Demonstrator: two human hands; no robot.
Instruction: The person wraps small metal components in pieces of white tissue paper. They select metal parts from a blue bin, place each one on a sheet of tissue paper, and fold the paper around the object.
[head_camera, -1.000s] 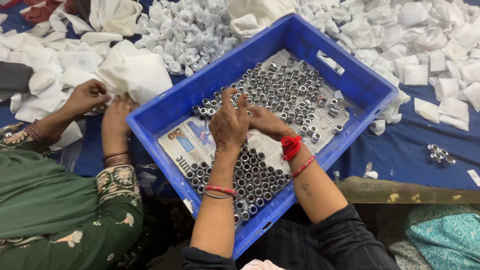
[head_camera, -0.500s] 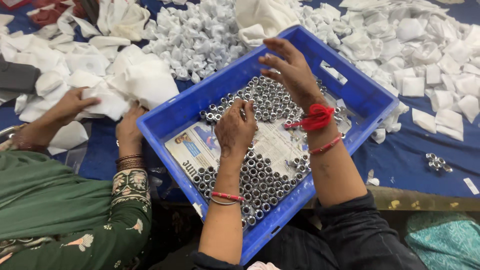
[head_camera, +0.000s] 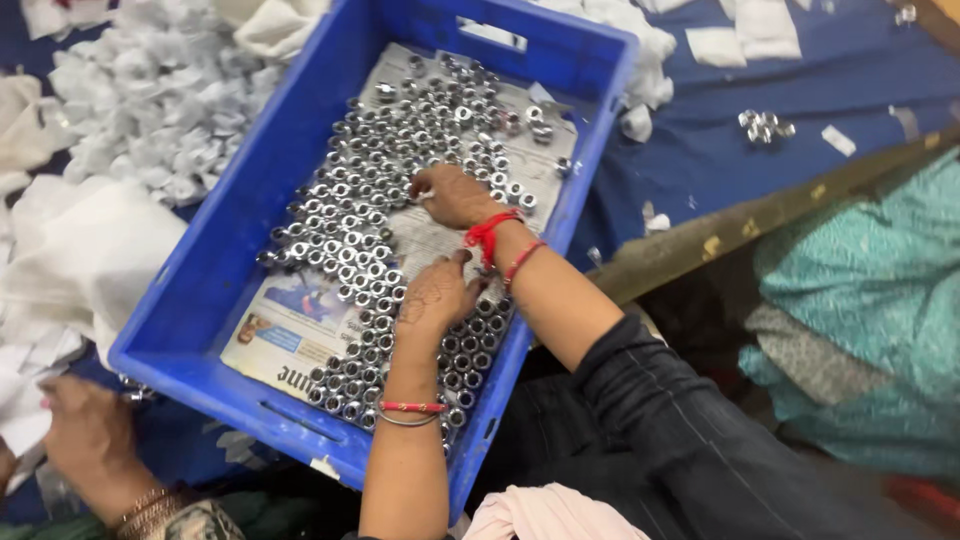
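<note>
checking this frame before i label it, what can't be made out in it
- Head view: whether the right hand pinches anything; its fingertips curl down out of sight among the metal nuts.
- What lies under the left hand; its palm covers it.
- The newspaper lining the blue crate: mostly buried under nuts.
- A co-worker's hand at bottom left: cut off by the edge.

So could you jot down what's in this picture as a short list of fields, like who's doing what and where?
Setting: blue plastic crate on a blue cloth
Crate contents: small shiny metal rings standing in rows on a newspaper sheet
Left hand: palm down, resting on the rings
Right hand: fingers curled on the rings; whether it holds one cannot be told
Wrists: red thread on the right, bangles on the left
Beside the crate: white paper wrappers
Other person: a hand at lower left
</note>
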